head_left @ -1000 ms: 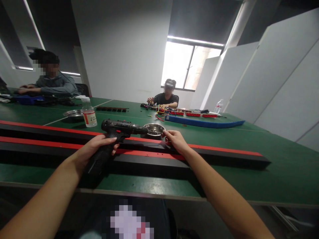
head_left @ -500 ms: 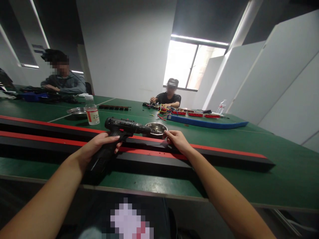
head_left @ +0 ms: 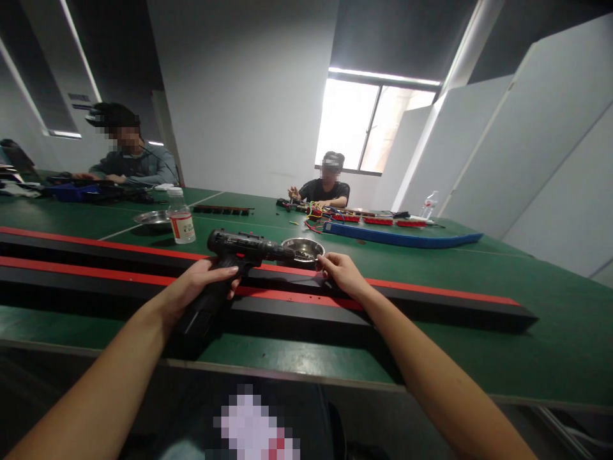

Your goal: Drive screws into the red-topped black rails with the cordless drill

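My left hand (head_left: 204, 284) is wrapped round the grip of a black cordless drill (head_left: 234, 246), whose chuck points right. Fingers pinched, my right hand (head_left: 340, 271) is just beyond the drill's tip, at the near right rim of a steel bowl (head_left: 302, 241). Small dark pieces lie in that bowl. Whatever the right fingertips hold is too small to make out. Beneath both hands run two long black bars with red top faces, a nearer bar (head_left: 287, 313) and a farther bar (head_left: 421, 300). Small holes show in the nearer bar's red face.
A clear bottle (head_left: 182, 223) and a second steel dish (head_left: 152, 218) stand at left on the green table (head_left: 479, 358). Beyond the bowl lies a long blue strip (head_left: 407, 236), near wired red parts (head_left: 373, 219). Two people sit across the table.
The view has shifted slightly, so most things appear a little farther right. Both hands keep much the same pose, the left round the drill and the right pinched near its tip.
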Available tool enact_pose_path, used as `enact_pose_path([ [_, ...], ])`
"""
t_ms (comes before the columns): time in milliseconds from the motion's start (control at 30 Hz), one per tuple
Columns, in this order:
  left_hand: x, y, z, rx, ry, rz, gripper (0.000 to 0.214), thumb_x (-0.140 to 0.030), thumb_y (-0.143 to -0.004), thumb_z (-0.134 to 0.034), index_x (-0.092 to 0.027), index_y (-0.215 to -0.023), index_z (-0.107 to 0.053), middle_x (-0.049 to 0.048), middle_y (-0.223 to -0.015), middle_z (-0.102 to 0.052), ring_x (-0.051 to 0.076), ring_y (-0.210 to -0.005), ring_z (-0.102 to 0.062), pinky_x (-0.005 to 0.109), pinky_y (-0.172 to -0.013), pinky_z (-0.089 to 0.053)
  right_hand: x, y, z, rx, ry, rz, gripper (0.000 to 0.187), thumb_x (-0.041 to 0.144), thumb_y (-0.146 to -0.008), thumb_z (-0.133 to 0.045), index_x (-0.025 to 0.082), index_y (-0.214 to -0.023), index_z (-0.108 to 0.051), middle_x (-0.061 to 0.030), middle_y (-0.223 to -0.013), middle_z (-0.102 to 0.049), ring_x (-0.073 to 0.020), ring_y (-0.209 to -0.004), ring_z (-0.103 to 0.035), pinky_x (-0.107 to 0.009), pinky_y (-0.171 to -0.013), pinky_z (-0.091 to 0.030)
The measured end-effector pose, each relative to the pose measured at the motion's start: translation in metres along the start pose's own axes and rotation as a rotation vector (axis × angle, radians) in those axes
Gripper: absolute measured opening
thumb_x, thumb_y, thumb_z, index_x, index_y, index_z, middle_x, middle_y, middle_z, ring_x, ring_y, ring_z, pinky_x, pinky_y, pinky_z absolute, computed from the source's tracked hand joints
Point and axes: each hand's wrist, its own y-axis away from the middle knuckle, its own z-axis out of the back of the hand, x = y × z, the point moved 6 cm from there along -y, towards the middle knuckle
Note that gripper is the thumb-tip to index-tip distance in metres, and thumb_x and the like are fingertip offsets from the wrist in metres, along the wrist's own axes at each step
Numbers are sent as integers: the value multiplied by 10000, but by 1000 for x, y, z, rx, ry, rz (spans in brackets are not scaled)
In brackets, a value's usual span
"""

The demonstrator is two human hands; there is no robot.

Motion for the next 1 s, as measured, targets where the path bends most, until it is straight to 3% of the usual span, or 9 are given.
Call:
enact_pose_path([
  [100,-9,1,3,-17,-48,-61,250,-341,-758,-820,-135,-831,-701,75,-741,-672,167,-587,-629,245,-524,-528,1,0,3,-45,49,14,453,613,-899,-581,171,-815,-631,-59,-778,-675,-179,-667,-619,-283,-629,-455],
  [233,-32,7,25,-89,-219,-79,274,-363,-714,-837,-147,-780,-681,77,-713,-680,197,-591,-650,256,-524,-532,-1,-2,7,-103,188,25,350,520,-921,-580,182,-845,-629,-80,-831,-710,-213,-756,-657,-302,-695,-478],
  [433,-92,26,61,-147,-659,-18,358,-444,-705,-822,-146,-850,-687,29,-680,-687,180,-561,-627,236,-487,-490,-2,-5,1,-64,243,59,367,445,-1009,-438,190,-813,-617,-84,-823,-723,-214,-750,-654,-305,-706,-476],
  [567,-111,27,71,-148,-743,101,393,-454,-710,-808,-125,-898,-703,65,-706,-716,209,-574,-652,262,-494,-495,1,-3,-2,-38,293,52,325,403,-1005,-456,191,-821,-622,-75,-798,-725,-208,-723,-648,-301,-694,-458],
  [767,-142,6,54,-149,-932,146,438,-485,-721,-801,-109,-928,-709,115,-751,-708,226,-593,-654,293,-536,-487,2,-1,-3,-19,387,48,295,395,-999,-479,183,-904,-661,-81,-865,-743,-220,-785,-658,-305,-742,-458],
  [900,-169,-24,32,-78,-1098,179,456,-432,-763,-796,-83,-1048,-730,116,-808,-697,228,-755,-680,313,-710,-505,2,-1,-2,-3,475,38,276,376,-1001,-487,180,-956,-676,-105,-960,-750,-233,-858,-668,-304,-789,-457],
  [1000,-189,-43,10,-125,-1431,76,434,-454,-726,-825,-57,-883,-746,127,-719,-653,264,-836,-656,381,-833,-492,3,0,-2,-4,562,28,268,348,-1013,-473,187,-1020,-687,-125,-1031,-755,-248,-908,-678,-299,-801,-448],
])
